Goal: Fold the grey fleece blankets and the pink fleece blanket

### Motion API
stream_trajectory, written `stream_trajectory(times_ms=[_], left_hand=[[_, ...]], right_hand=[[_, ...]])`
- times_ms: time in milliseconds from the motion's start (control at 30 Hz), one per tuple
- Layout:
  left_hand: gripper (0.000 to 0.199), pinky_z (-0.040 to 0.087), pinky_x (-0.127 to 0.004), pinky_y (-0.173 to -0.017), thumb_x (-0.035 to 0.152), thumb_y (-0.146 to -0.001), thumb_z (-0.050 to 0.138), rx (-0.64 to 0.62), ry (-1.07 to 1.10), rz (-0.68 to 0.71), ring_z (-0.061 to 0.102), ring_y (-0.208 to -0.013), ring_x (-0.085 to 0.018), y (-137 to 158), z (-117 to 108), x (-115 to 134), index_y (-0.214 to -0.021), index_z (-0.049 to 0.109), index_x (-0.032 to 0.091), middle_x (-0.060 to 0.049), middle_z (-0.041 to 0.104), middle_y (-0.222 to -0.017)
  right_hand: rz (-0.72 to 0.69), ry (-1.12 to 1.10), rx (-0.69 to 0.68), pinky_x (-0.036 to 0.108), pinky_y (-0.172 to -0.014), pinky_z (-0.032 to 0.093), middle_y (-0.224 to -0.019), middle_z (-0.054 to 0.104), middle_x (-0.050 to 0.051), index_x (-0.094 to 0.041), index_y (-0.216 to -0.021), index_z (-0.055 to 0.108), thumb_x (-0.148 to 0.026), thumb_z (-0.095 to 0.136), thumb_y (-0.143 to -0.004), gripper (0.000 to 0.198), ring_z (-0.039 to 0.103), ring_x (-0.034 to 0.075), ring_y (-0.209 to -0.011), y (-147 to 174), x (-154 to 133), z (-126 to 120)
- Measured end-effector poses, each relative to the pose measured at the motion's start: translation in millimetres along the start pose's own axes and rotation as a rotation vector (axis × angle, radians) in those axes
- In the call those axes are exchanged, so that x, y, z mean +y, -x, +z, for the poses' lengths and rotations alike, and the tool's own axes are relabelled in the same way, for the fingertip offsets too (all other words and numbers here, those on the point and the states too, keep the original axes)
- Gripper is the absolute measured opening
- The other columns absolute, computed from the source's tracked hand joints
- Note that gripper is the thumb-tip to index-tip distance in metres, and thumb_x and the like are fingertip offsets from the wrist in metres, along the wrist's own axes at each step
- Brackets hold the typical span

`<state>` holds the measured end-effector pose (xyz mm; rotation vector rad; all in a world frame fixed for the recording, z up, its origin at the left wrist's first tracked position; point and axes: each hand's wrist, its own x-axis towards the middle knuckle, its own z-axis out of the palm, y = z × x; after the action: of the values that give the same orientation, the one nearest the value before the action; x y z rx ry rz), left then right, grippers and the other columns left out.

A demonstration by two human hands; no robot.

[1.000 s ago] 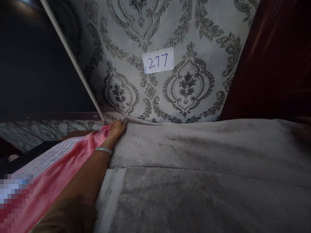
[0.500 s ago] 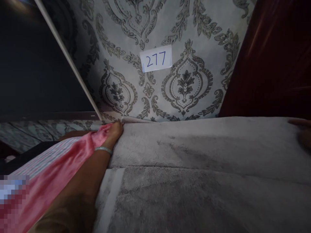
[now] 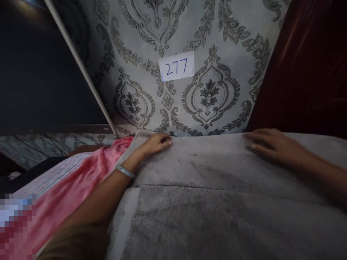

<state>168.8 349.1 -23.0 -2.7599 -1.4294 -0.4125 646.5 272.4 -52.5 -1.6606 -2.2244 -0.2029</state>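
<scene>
A grey plush blanket [image 3: 189,206] lies spread in front of me, with a crease running across it and a pale band near its left edge. My left hand [image 3: 158,143], a pale bangle on its wrist, rests at the blanket's far edge near the left corner. Its fingers are loosely bent with a gap at the thumb, and nothing shows between them. Over the far edge on the right is my right hand [image 3: 264,143], slightly blurred, thumb and fingers apart and palm down. Whether it touches the cloth I cannot tell.
Left of the blanket lie a pink cloth [image 3: 81,195] and a striped cloth [image 3: 59,171]. Behind stands a patterned wall [image 3: 173,115] with a paper [image 3: 176,66] marked 277. A dark screen-like panel [image 3: 48,79] is at left, a dark red glossy panel [image 3: 306,79] at right.
My left hand has let go of the blanket's far left corner and moved right along the edge. My right hand has come inward from the right side.
</scene>
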Motion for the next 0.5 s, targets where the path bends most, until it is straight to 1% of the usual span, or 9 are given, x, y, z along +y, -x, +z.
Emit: stream_trajectory(times_ms=[33, 67, 133, 200, 267, 333, 400, 433, 500], left_hand=[[0.055, 0.045, -0.039, -0.103, 0.056, -0.093, 0.051, -0.065, 0.020, 0.070, 0.058, -0.123, -0.028, -1.7, 10.1, 6.8, -0.134, 0.062, 0.023, -0.009, 0.064, -0.136], [0.060, 0.042, -0.041, -0.108, 0.059, -0.093, 0.050, -0.104, 0.022, 0.102, 0.053, -0.131, -0.029, -1.8, 20.1, 11.3, -0.142, 0.057, 0.024, -0.009, 0.058, -0.145], [0.064, 0.036, -0.046, -0.113, 0.060, -0.096, 0.044, -0.135, -0.005, 0.074, 0.045, -0.140, -0.030, 1.2, 35.7, 13.8, -0.150, 0.048, 0.027, -0.008, 0.051, -0.153], [0.059, 0.033, -0.046, -0.115, 0.057, -0.100, 0.036, -0.125, -0.048, 0.028, 0.046, -0.139, -0.029, 5.5, 41.8, 10.7, -0.149, 0.049, 0.028, -0.007, 0.054, -0.151], [0.053, 0.034, -0.047, -0.113, 0.054, -0.101, 0.035, -0.073, -0.131, -0.021, 0.050, -0.133, -0.029, 8.8, 39.2, 5.8, -0.140, 0.059, 0.027, -0.008, 0.061, -0.142], [0.049, 0.036, -0.049, -0.109, 0.050, -0.100, 0.037, -0.003, -0.247, -0.109, 0.053, -0.125, -0.032, 10.8, 32.6, 0.7, -0.124, 0.070, 0.022, -0.012, 0.068, -0.127], [0.046, 0.037, -0.051, -0.105, 0.046, -0.099, 0.040, 0.072, -0.369, -0.214, 0.053, -0.121, -0.035, 12.4, 26.8, -4.9, -0.110, 0.074, 0.017, -0.017, 0.067, -0.119], [0.044, 0.037, -0.052, -0.104, 0.044, -0.098, 0.042, 0.114, -0.419, -0.255, 0.052, -0.121, -0.036, 13.4, 24.8, -8.1, -0.108, 0.074, 0.016, -0.019, 0.065, -0.120], [0.041, 0.036, -0.053, -0.104, 0.042, -0.095, 0.046, 0.177, -0.475, -0.291, 0.048, -0.124, -0.038, 15.7, 23.2, -14.7, -0.111, 0.073, 0.016, -0.020, 0.061, -0.125]], right_hand=[[-0.051, 0.011, -0.060, 0.052, -0.105, 0.047, -0.142, 0.058, 0.012, -0.027, -0.142, 0.058, -0.064, 0.032, -0.092, 0.067, 0.054, 0.036, -0.126, -1.5, -7.9, 9.7], [-0.066, 0.031, -0.106, 0.053, -0.107, 0.045, -0.145, 0.056, 0.011, -0.026, -0.145, 0.056, -0.063, 0.030, -0.093, 0.068, 0.052, 0.036, -0.130, -1.1, -11.1, 19.3], [0.004, 0.077, -0.162, 0.054, -0.111, 0.041, -0.151, 0.052, 0.009, -0.027, -0.149, 0.051, -0.059, 0.025, -0.094, 0.069, 0.048, 0.034, -0.136, 2.4, -7.2, 33.6], [0.086, 0.122, -0.161, 0.056, -0.112, 0.039, -0.154, 0.050, 0.006, -0.029, -0.151, 0.049, -0.058, 0.022, -0.094, 0.069, 0.046, 0.034, -0.138, 6.1, 2.8, 38.6], [0.126, 0.162, -0.122, 0.060, -0.110, 0.040, -0.152, 0.052, 0.006, -0.030, -0.149, 0.050, -0.059, 0.020, -0.094, 0.069, 0.046, 0.035, -0.137, 7.7, 11.3, 37.1], [0.147, 0.177, -0.098, 0.059, -0.108, 0.043, -0.148, 0.056, 0.009, -0.028, -0.146, 0.054, -0.060, 0.019, -0.094, 0.070, 0.049, 0.036, -0.134, 7.5, 15.5, 34.1], [0.187, 0.191, -0.079, 0.056, -0.107, 0.044, -0.143, 0.058, 0.013, -0.024, -0.141, 0.059, -0.059, 0.018, -0.093, 0.072, 0.051, 0.036, -0.130, 7.1, 16.7, 32.6], [0.207, 0.205, -0.061, 0.055, -0.106, 0.044, -0.140, 0.059, 0.014, -0.023, -0.139, 0.060, -0.059, 0.017, -0.093, 0.072, 0.053, 0.037, -0.128, 7.1, 16.9, 32.6], [0.247, 0.242, -0.002, 0.056, -0.104, 0.045, -0.135, 0.061, 0.017, -0.021, -0.135, 0.062, -0.059, 0.018, -0.093, 0.072, 0.054, 0.037, -0.123, 8.2, 17.4, 32.7]])
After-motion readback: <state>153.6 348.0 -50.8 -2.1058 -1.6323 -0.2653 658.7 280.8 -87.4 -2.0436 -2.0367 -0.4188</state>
